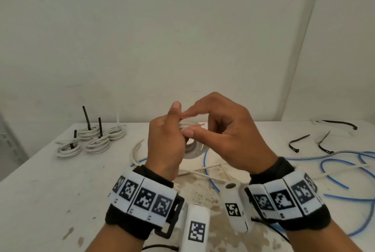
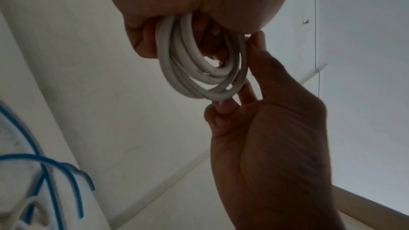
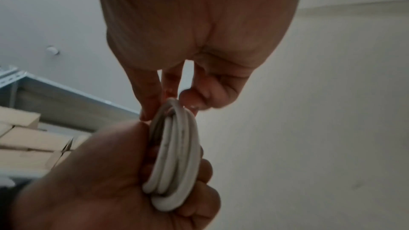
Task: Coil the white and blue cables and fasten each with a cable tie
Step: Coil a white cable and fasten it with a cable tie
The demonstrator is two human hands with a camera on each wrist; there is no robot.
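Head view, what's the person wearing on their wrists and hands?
Both hands, left hand and right hand, are bare. Each wrist carries a black fabric band ringed with white blocks printed with black square markers, plus a white camera housing bearing its own marker.

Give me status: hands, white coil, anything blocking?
Left hand grips white cable coil, off the table. Right hand pinches the coil's rim. No tie on it yet. Loose blue cable below, nothing blocking.
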